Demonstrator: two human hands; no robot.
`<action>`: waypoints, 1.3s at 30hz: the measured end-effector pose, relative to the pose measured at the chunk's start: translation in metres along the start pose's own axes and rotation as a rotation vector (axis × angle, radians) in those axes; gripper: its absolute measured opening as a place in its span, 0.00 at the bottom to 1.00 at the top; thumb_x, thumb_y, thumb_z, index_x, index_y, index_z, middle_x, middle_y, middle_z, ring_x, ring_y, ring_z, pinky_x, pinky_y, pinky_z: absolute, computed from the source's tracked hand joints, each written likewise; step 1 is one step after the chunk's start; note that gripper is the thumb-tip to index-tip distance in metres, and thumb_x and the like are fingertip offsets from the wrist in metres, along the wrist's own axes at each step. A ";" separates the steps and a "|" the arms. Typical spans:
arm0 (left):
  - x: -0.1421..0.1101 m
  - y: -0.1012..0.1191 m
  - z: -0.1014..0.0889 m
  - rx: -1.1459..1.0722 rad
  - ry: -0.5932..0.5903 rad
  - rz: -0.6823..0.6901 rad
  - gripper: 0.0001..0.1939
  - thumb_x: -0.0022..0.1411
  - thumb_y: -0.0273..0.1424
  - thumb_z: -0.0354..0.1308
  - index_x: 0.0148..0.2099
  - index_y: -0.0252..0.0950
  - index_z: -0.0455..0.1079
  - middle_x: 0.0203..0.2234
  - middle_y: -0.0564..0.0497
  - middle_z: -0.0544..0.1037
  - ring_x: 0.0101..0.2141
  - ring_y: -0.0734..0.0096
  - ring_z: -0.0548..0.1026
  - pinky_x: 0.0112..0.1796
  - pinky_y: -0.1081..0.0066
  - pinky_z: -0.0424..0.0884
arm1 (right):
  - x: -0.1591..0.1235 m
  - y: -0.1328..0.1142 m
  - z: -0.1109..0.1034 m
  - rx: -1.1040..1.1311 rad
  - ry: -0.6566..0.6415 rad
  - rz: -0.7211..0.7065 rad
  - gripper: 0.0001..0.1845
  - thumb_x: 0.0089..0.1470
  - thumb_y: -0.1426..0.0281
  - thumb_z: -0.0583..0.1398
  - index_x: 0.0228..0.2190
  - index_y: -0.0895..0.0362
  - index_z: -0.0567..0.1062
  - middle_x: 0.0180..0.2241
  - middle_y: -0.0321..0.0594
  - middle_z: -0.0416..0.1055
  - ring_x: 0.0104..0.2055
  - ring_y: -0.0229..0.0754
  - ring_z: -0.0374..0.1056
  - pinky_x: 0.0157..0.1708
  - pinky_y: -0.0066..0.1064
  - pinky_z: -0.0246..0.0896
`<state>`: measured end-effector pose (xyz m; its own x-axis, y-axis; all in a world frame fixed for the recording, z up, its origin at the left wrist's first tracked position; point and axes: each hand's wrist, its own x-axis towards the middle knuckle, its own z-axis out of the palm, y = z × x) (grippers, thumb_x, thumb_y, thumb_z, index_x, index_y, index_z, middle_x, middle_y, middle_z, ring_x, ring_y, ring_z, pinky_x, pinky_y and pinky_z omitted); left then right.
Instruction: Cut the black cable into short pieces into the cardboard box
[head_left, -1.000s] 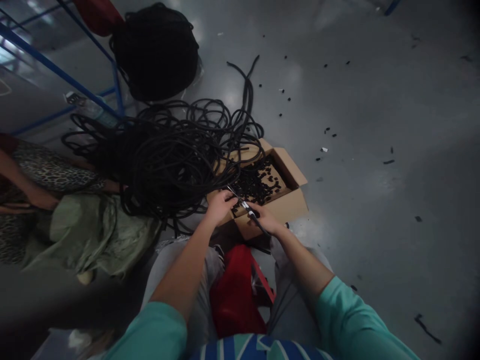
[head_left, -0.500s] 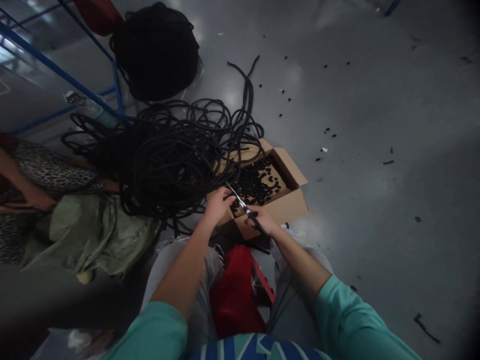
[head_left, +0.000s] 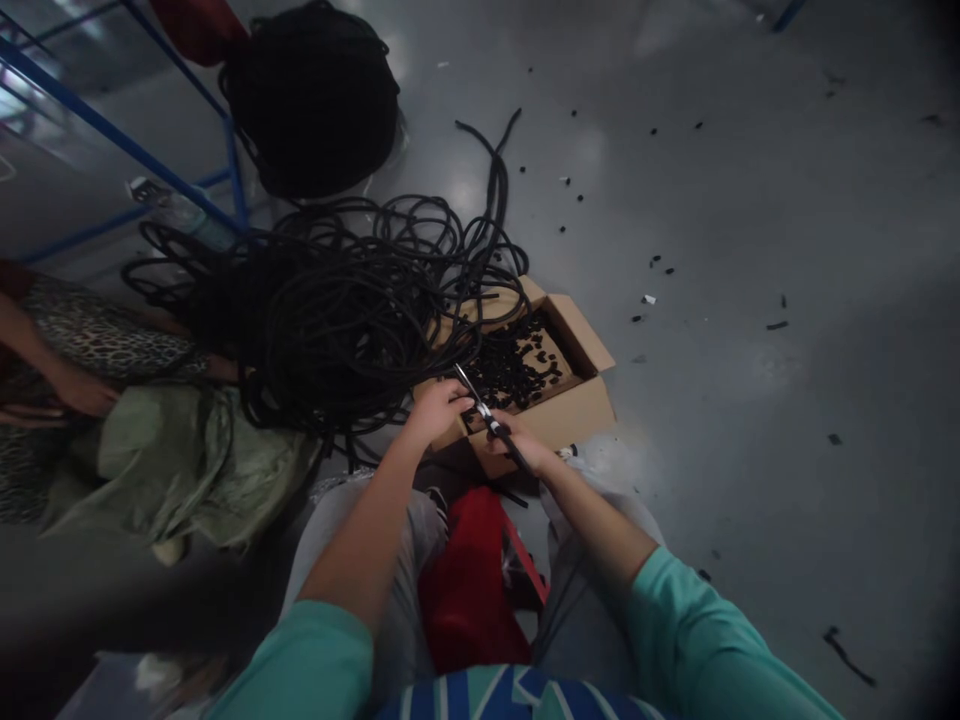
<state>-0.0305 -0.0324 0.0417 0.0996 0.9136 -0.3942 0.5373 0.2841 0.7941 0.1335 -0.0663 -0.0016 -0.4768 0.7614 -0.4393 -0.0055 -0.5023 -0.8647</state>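
Note:
My right hand (head_left: 521, 443) is wrapped around the dark handles of a pair of scissors (head_left: 482, 409), whose metal blades point up and left past my left fingertips. My left hand (head_left: 436, 408) is closed at the near left corner of the cardboard box, with thumb and fingers pinched together. A strand of black cord from the tangled pile (head_left: 337, 320) seems to run into that pinch, though the fingers hide most of it. Inside the open cardboard box (head_left: 577, 412) lie many short cut black pieces (head_left: 510, 365).
A large black coil (head_left: 311, 100) stands beyond the pile, beside a blue metal frame (head_left: 112, 130). To the left sits another person, a hand (head_left: 82, 388) near a green sheet (head_left: 187, 465). Something red (head_left: 469, 590) is between my legs. Black scraps dot the grey floor (head_left: 735, 420).
The scissors have tilted slightly and their blades look a little different in angle. My left hand has barely shifted. The other person's hand has moved a little to the right.

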 end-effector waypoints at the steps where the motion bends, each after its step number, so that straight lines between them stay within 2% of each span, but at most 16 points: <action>1: 0.001 -0.001 0.000 -0.009 0.009 -0.008 0.02 0.47 0.26 0.56 0.27 0.34 0.68 0.22 0.52 0.73 0.24 0.74 0.69 0.29 0.73 0.64 | 0.000 0.000 0.000 0.001 0.002 0.012 0.21 0.28 0.74 0.58 0.33 0.58 0.72 0.21 0.30 0.62 0.25 0.34 0.57 0.27 0.25 0.51; 6: 0.002 -0.004 -0.002 0.013 0.045 -0.002 0.03 0.47 0.27 0.56 0.27 0.34 0.67 0.22 0.52 0.72 0.25 0.73 0.69 0.30 0.71 0.65 | -0.002 -0.004 0.002 0.004 0.037 0.065 0.21 0.29 0.74 0.58 0.33 0.59 0.72 0.17 0.28 0.59 0.20 0.31 0.54 0.22 0.24 0.49; 9: 0.000 -0.002 -0.001 0.047 0.070 0.046 0.04 0.47 0.26 0.56 0.30 0.34 0.68 0.27 0.51 0.74 0.31 0.71 0.71 0.36 0.68 0.66 | -0.003 -0.008 0.002 0.015 0.037 0.078 0.20 0.30 0.73 0.58 0.33 0.59 0.72 0.17 0.29 0.59 0.20 0.31 0.53 0.21 0.24 0.48; 12: -0.001 -0.001 0.001 0.084 0.097 0.092 0.08 0.46 0.25 0.57 0.33 0.35 0.68 0.32 0.50 0.75 0.37 0.69 0.72 0.42 0.66 0.65 | -0.004 -0.009 0.001 0.053 0.000 0.072 0.22 0.30 0.72 0.57 0.34 0.59 0.71 0.19 0.30 0.60 0.21 0.32 0.54 0.22 0.25 0.49; 15: -0.001 -0.002 0.001 0.126 0.111 0.083 0.08 0.47 0.24 0.56 0.34 0.35 0.68 0.34 0.49 0.75 0.38 0.67 0.72 0.43 0.66 0.65 | -0.005 -0.009 -0.002 0.078 -0.056 0.063 0.27 0.30 0.71 0.57 0.39 0.58 0.70 0.22 0.31 0.62 0.24 0.34 0.56 0.24 0.25 0.50; 19: 0.000 -0.004 -0.002 0.215 0.245 0.036 0.06 0.49 0.27 0.55 0.33 0.35 0.68 0.33 0.47 0.75 0.38 0.65 0.72 0.42 0.65 0.65 | -0.007 -0.009 -0.006 0.066 -0.069 0.081 0.31 0.29 0.73 0.58 0.43 0.57 0.67 0.26 0.32 0.64 0.29 0.35 0.59 0.28 0.26 0.52; 21: 0.000 -0.005 -0.004 0.219 0.269 0.035 0.06 0.50 0.27 0.55 0.33 0.36 0.67 0.33 0.48 0.75 0.38 0.65 0.72 0.42 0.66 0.65 | -0.008 -0.009 -0.007 0.046 -0.062 0.092 0.31 0.30 0.74 0.58 0.43 0.56 0.67 0.26 0.31 0.64 0.28 0.35 0.59 0.29 0.26 0.52; 32: -0.002 0.003 -0.005 0.162 0.314 0.009 0.05 0.48 0.27 0.56 0.31 0.35 0.68 0.31 0.48 0.76 0.36 0.66 0.72 0.40 0.67 0.65 | -0.004 -0.007 -0.007 -0.034 -0.045 0.061 0.30 0.30 0.75 0.57 0.42 0.56 0.68 0.24 0.31 0.65 0.27 0.35 0.59 0.28 0.26 0.52; 39: -0.001 -0.003 -0.002 0.187 0.263 0.018 0.06 0.49 0.27 0.55 0.33 0.34 0.69 0.33 0.46 0.76 0.37 0.65 0.72 0.40 0.66 0.66 | -0.003 -0.005 -0.006 -0.044 -0.062 0.067 0.31 0.30 0.75 0.57 0.44 0.58 0.67 0.23 0.31 0.65 0.27 0.36 0.59 0.29 0.27 0.52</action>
<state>-0.0336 -0.0335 0.0410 -0.0958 0.9688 -0.2286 0.6845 0.2309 0.6915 0.1405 -0.0639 0.0028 -0.5285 0.6989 -0.4820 0.0666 -0.5319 -0.8442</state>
